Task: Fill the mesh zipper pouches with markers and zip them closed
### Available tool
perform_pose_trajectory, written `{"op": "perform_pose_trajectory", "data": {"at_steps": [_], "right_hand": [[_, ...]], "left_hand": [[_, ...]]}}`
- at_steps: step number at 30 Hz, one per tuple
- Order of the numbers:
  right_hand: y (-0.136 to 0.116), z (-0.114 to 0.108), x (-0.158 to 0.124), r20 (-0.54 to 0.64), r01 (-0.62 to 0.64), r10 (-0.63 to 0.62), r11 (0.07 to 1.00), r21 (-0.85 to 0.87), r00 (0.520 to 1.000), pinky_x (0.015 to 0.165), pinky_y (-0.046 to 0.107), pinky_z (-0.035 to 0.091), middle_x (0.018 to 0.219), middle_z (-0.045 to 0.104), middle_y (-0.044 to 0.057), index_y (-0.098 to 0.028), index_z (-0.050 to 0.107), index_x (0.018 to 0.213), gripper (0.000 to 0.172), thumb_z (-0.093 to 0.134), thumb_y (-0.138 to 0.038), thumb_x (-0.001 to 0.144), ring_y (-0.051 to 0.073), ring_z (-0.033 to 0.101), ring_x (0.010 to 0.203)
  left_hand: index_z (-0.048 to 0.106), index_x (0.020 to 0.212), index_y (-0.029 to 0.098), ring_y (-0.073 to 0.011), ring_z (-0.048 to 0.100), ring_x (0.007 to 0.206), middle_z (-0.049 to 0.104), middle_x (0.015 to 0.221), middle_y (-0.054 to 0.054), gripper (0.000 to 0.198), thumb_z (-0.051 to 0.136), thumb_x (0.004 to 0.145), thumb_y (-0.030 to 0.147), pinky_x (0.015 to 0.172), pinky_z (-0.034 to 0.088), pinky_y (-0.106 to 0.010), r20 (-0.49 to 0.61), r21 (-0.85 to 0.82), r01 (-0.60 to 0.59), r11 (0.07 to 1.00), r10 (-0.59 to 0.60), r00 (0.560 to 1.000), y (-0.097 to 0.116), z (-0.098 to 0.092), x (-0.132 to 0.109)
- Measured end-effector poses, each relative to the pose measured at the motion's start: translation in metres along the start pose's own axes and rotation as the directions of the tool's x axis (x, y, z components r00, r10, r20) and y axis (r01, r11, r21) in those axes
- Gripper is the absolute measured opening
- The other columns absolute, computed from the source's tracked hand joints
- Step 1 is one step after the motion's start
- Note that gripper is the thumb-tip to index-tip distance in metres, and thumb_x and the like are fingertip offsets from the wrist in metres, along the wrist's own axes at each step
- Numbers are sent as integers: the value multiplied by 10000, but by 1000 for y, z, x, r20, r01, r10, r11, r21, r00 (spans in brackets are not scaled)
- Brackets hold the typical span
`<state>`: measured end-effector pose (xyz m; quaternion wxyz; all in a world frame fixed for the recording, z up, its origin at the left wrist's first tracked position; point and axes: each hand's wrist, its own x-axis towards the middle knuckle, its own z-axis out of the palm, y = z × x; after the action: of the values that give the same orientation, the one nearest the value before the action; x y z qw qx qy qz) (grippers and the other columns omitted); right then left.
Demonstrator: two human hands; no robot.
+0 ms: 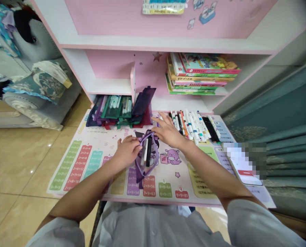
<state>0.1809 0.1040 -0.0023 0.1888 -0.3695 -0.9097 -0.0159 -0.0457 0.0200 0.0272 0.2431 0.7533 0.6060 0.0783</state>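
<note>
A purple mesh zip pouch (156, 161) lies with its mouth spread on the printed desk mat, close in front of me. Inside it are a black marker (149, 152) and a white marker (145, 151) side by side. My left hand (128, 151) is closed on the pouch's left edge, thumb and fingers pinching it. Over the pouch's upper right corner, my right hand (169, 133) has its fingers spread apart, and the thumb side touches the rim. Right of that hand, loose markers (192, 125) lie in a row, mostly white, with some black and orange ones.
Filled mesh pouches (113, 106) in green, purple and navy are piled at the back left, beside a dark navy pouch (144, 103). Books (199, 77) are stacked on the pink shelf. A phone (245, 168) lies at the right edge, near a teal curtain (284, 137).
</note>
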Motion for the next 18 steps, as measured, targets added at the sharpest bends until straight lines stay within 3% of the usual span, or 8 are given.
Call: {"op": "perform_pose_trajectory", "data": {"at_steps": [7, 13, 18], "right_hand": [[-4, -3, -27, -94, -20, 23, 999, 35, 995, 1196, 629, 239, 1382, 611, 89, -224, 703, 921, 202, 505, -243, 951, 348, 258, 1504], [-16, -9, -37, -104, -83, 87, 996, 45, 991, 1185, 611, 273, 1393, 598, 100, -208, 692, 889, 206, 499, -254, 942, 346, 221, 1519], [-22, -15, -41, -98, -125, 136, 985, 115, 986, 1160, 629, 308, 1409, 581, 111, -201, 688, 818, 238, 496, -274, 939, 358, 207, 1521]], "left_hand": [[727, 850, 250, -303, 528, 1288, 675, 1270, -68, 168, 575, 893, 306, 1103, 299, -665, -23, 39, 32, 999, -32, 999, -14, -13, 11], [732, 781, 255, -319, 557, 1240, 712, 1180, -63, 133, 620, 851, 243, 1096, 210, -741, -203, 73, 30, 997, -14, 979, -17, -14, 27], [744, 790, 269, -345, 483, 1322, 701, 1197, -71, 154, 617, 860, 218, 1093, 179, -756, -303, 146, -21, 989, 65, 951, -10, -13, 44]]}}
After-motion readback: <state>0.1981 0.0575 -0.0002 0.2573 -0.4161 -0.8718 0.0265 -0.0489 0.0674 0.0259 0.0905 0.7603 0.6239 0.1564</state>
